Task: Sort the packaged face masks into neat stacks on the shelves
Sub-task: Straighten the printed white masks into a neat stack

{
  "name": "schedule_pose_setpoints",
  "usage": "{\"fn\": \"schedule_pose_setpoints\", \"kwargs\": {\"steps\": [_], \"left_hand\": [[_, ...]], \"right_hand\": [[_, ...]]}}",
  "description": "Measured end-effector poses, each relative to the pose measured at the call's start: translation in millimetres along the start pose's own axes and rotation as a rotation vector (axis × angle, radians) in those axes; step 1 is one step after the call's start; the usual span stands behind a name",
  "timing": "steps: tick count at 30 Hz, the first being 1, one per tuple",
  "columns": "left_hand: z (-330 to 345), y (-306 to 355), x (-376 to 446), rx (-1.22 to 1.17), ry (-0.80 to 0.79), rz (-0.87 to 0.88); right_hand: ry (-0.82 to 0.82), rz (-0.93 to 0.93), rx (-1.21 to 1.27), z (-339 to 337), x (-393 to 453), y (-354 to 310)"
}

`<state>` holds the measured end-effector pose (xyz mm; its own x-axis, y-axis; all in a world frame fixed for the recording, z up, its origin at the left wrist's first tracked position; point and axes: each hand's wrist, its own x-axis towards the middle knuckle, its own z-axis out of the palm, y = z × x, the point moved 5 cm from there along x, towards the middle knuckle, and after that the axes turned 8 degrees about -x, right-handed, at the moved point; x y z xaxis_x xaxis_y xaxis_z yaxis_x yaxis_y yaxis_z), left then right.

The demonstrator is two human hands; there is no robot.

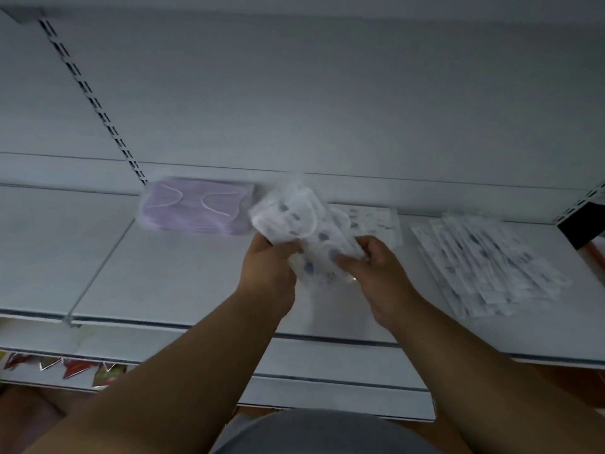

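White bundle: clear-wrapped packets of white face masks with blue spots (307,231), held up between my hands above the pale grey metal shelf (183,283).
Left hand (268,267): fingers curled round the bundle's lower left edge, gripping it.
Right hand (370,267): thumb and fingers pinching the lower right corner of the same bundle.
Beyond my left hand: a flat stack of lilac pleated masks with white ear loops (196,208), lying against the back panel.
Just behind the bundle: one flat spotted packet (376,221), resting on the shelf near the back.
Right of my right hand: a fanned, untidy spread of spotted white packets (491,267), overlapping and skewed.
Step in hand, as I judge it: squaring the bundle before setting it down.
Doing it well: tap the edges level between both palms, keep my grip light so the slippery wrappers do not fan out, then lower it flat onto the lone spotted packet, edges parallel to the lilac stack.
Risk: blur hides how many packets I hold; loose ones may slide.
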<state>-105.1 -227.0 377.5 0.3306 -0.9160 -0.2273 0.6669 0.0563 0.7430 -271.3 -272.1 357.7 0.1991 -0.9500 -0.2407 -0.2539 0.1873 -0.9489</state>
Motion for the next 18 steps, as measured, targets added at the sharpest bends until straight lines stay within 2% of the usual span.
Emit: {"fn": "schedule_pose_setpoints", "kwargs": {"steps": [1, 3, 5, 8, 9, 11, 13, 14, 18], "left_hand": [[-4.5, -3.1, 3.9, -0.127, -0.001, -0.068], [-9.3, -7.7, 9.3, -0.189, -0.041, -0.154], [-13.3, -7.9, 10.4, -0.147, -0.038, -0.180], [-28.2, 5.3, 17.4, -0.088, 0.043, -0.128], [-34.8, 12.8, 20.7, 0.011, 0.080, -0.084], [-43.2, 27.2, 24.4, 0.409, 0.101, 0.037], [-41.6, 29.4, 19.5, 0.826, 0.049, 0.107], [-40.5, 25.7, 15.2, 0.961, 0.025, 0.126], [-40.7, 16.0, 6.1, 1.076, 0.033, 0.191]], "right_hand": [[-0.061, 0.050, 0.160, 5.4, -1.2, 5.9], [-0.186, 0.121, 0.526, 19.3, -2.2, 10.5], [-0.191, 0.130, 0.628, 23.4, -1.6, 6.0], [-0.022, 0.042, 0.389, 9.9, 6.3, -4.1], [0.038, 0.006, 0.303, 2.7, 9.4, -7.9], [0.114, -0.035, 0.188, -9.5, 13.6, -11.5], [0.096, -0.077, 0.065, -12.8, 13.1, -11.5], [0.077, -0.093, 0.004, -11.6, 11.1, -9.3], [0.089, -0.110, -0.067, -1.0, 3.0, -0.5]]}}
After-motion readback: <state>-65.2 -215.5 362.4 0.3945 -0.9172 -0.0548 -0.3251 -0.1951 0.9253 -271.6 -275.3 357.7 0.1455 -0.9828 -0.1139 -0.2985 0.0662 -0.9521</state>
